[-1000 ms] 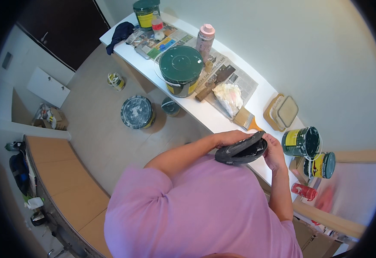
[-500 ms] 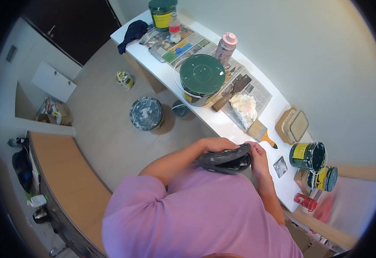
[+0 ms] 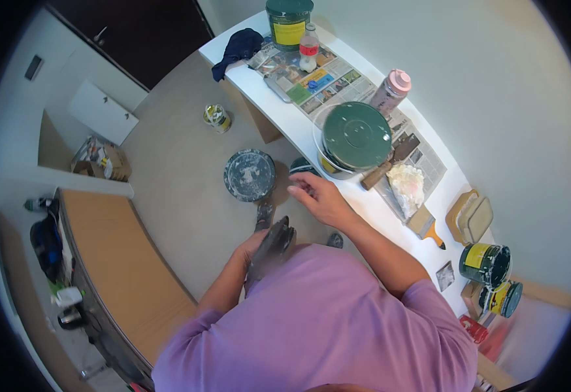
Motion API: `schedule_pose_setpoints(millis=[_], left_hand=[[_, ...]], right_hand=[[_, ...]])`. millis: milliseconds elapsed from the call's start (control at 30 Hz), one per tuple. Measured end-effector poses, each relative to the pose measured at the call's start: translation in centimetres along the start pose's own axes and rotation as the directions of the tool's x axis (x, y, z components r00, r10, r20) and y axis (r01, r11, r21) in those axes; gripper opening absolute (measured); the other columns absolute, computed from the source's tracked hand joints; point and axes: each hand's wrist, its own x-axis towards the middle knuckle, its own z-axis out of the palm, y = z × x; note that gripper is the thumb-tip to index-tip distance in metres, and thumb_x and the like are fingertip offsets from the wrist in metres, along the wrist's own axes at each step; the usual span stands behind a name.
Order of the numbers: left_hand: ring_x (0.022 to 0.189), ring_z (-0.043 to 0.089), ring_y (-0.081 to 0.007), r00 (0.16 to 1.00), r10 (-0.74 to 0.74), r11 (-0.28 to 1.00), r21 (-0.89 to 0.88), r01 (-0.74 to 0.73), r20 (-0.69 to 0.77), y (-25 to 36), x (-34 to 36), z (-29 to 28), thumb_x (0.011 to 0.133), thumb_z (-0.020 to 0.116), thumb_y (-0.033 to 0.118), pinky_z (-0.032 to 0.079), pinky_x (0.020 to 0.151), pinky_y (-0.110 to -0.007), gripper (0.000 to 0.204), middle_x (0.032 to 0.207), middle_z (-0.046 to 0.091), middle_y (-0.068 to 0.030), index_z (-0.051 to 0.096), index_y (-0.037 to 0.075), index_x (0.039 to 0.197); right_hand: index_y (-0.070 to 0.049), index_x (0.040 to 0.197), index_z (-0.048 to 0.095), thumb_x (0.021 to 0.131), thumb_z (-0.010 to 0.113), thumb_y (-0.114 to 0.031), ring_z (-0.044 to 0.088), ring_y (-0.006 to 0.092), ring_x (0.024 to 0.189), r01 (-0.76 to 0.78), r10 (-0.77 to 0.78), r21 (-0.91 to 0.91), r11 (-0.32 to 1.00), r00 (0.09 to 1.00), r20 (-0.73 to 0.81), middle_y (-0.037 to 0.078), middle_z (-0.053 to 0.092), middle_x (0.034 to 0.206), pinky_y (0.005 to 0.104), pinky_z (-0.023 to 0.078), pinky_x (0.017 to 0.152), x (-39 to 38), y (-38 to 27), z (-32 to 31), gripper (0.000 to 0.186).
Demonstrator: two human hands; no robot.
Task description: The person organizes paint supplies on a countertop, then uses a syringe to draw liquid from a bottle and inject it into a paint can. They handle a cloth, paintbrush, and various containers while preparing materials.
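Close to my body, my left hand [image 3: 251, 245] is closed on a dark grey pouch-like thing [image 3: 272, 244], scuffed with pale marks and held tilted with one end up. Motion blurs its lower part, and I cannot make out what is in it. My right hand [image 3: 319, 197] hovers in front of the table's near edge, thumb and fingers apart, with nothing visible in it. Just beyond that hand, a big green-lidded bucket [image 3: 357, 138] stands on newspaper on the white table [image 3: 370, 202].
A paint-smeared lidded bucket [image 3: 249, 175] stands on the floor ahead, with a small pail [image 3: 217, 119] farther off. The table bears a pink-capped bottle [image 3: 390, 93], a scraper [image 3: 390, 163], a wide brush [image 3: 424, 227], plastic tubs [image 3: 472, 214] and green cans [image 3: 485, 262]. At left lies a brown-covered surface [image 3: 119, 261].
Both hands were together at the pouch, which gaped open. My right hand has let go and moved forward; my left hand has carried the pouch left. My view has turned left.
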Motion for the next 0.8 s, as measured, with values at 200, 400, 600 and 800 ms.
schedule_pose_setpoints(millis=[200,400,600,800], left_hand=[[0.099,0.066,-0.0148,0.986,-0.099,0.991,-0.078,0.11,0.13,6.7,-1.4,-6.2,0.107,0.057,0.034,0.055,0.089,-0.029,0.039,0.117,0.07,-0.0057,0.067,0.005,0.13],[0.1,0.066,-0.0147,0.994,-0.107,0.989,-0.095,0.109,0.023,8.2,-3.2,-17.8,0.107,0.058,0.034,0.054,0.09,-0.029,0.04,0.118,0.07,-0.0059,0.067,0.004,0.132],[0.101,0.066,-0.0145,0.992,-0.118,0.989,-0.09,0.114,-0.038,9.9,-5.2,-23.5,0.106,0.058,0.033,0.054,0.091,-0.029,0.041,0.119,0.07,-0.0061,0.066,0.003,0.133],[0.102,0.065,-0.0144,0.991,-0.136,0.99,0.024,0.136,0.0,13.6,-2.6,-24.3,0.106,0.058,0.032,0.053,0.093,-0.029,0.041,0.12,0.07,-0.0062,0.065,0.002,0.134]], right_hand=[[0.001,0.121,0.067,0.095,0.072,-0.034,0.064,0.041,0.108,0.032,-0.188,-0.472,0.881,0.94,-0.286,0.023,0.07,0.11,0.0482,0.051,0.095,18.5,4.7,5.8,0.044],[-0.004,0.123,0.067,0.09,0.075,-0.041,0.061,0.0392,0.113,-0.39,-0.086,-0.669,0.633,0.823,-0.561,0.022,0.065,0.121,0.0496,0.048,0.095,33.8,7.6,6.4,0.05],[-0.005,0.121,0.066,0.091,0.072,-0.038,0.061,0.0337,0.114,-0.475,0.047,-0.792,0.384,0.866,-0.497,0.02,0.064,0.119,0.0485,0.048,0.094,39.1,11.6,6.4,0.045],[0.004,0.119,0.058,0.095,0.066,-0.019,0.064,0.0457,0.107,-0.263,-0.045,-0.533,0.804,0.868,-0.495,0.027,0.066,0.11,0.0502,0.053,0.092,36.6,9.5,6.3,0.034]])
